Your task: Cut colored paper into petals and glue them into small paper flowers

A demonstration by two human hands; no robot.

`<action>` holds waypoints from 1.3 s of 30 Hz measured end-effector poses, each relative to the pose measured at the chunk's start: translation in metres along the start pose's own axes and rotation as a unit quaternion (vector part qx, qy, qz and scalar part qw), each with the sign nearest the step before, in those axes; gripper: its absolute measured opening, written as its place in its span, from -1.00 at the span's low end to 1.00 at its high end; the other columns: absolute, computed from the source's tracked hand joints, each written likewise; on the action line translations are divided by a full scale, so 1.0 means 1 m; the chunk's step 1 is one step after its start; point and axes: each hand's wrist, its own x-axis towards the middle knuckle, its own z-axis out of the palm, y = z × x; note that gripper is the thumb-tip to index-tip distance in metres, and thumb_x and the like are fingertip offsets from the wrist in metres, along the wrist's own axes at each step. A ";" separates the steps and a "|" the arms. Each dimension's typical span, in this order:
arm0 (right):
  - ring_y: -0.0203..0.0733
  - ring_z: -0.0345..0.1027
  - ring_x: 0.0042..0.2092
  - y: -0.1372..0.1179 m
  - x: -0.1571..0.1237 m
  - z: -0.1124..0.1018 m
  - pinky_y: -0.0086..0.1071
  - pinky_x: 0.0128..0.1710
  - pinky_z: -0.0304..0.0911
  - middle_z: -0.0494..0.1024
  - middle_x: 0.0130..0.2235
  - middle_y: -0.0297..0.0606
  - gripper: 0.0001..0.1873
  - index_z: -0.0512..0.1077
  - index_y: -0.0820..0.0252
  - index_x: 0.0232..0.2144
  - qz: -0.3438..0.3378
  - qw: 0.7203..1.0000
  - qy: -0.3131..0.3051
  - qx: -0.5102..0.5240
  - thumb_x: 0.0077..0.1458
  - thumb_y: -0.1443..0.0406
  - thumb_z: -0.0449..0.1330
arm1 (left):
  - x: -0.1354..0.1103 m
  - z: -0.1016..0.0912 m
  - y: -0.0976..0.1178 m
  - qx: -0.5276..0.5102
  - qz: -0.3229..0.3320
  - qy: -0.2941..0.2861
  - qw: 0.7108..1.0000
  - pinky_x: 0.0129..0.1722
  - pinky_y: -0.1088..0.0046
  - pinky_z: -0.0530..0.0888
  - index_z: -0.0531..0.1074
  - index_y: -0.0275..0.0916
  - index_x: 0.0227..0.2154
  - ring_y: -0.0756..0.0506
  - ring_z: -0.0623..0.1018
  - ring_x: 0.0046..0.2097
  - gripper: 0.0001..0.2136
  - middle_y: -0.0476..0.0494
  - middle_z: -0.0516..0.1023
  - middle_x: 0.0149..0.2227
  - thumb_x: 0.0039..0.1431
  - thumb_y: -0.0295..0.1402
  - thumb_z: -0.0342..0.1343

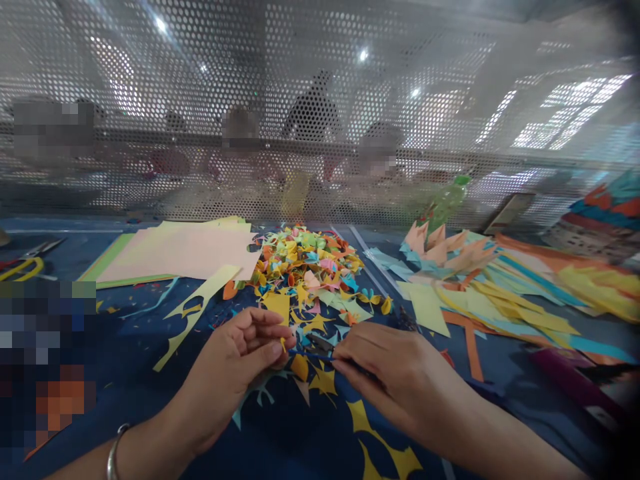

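Note:
My left hand is curled, its thumb and fingers pinching a tiny yellow paper piece. My right hand is closed round a small dark tool whose tip points at that piece; I cannot tell whether it is scissors or tweezers. Both hands hover over a dark blue table cover. Just beyond them lies a heap of small coloured paper cut-outs. Yellow paper scraps lie under the hands.
A stack of pink and green sheets lies at the back left, with a cut yellow strip beside it. Coloured paper offcuts spread at the right. Yellow-handled scissors lie far left. A perforated metal screen closes the back; people sit behind it.

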 end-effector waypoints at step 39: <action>-0.23 0.33 -0.41 -0.006 0.003 0.005 -0.37 -0.41 0.23 0.44 -0.45 -0.23 -0.72 0.43 0.27 -0.42 0.001 0.999 0.032 -0.004 0.23 0.36 -0.04 | 0.001 0.002 -0.009 0.114 0.095 0.039 0.988 -0.22 0.37 0.49 0.20 -0.19 -0.12 -0.09 0.55 -0.29 -0.55 -0.10 0.49 -0.29 -0.05 -0.35 0.28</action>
